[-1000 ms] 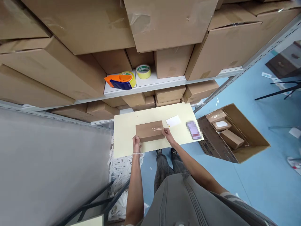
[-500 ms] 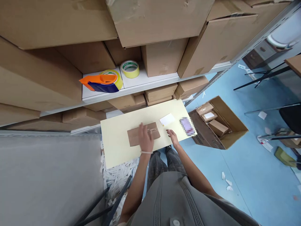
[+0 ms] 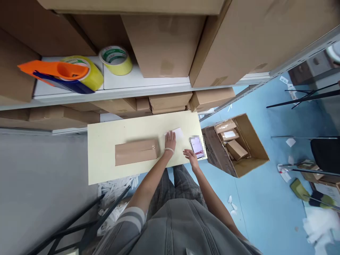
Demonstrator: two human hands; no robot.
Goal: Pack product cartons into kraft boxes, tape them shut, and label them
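On the pale yellow tabletop [image 3: 103, 141] lies a long, taped brown cardboard box [image 3: 136, 152]. My left hand [image 3: 170, 141] rests palm down with its fingers stretched over the left part of a small white sheet or card [image 3: 178, 133]; the box is just to its left. Close to the table's front edge, my right hand [image 3: 190, 156] hovers with fingers loosely apart and nothing visible in them. A phone-like item with a blurred-out screen [image 3: 197, 146] lies just beyond it, at the table's right end.
A shelf [image 3: 159, 85] behind the table carries large cartons, an orange-and-blue tape dispenser [image 3: 63, 74] and a yellow tape roll [image 3: 117, 60]. Right of the table stands an open carton [image 3: 255, 138] with several small boxes inside. Paper scraps lie on the blue floor [image 3: 255, 191].
My left hand has left the cardboard box and moved right onto the white sheet. The box now lies straighter. My right hand is closer to the phone-like item, and the camera view has shifted.
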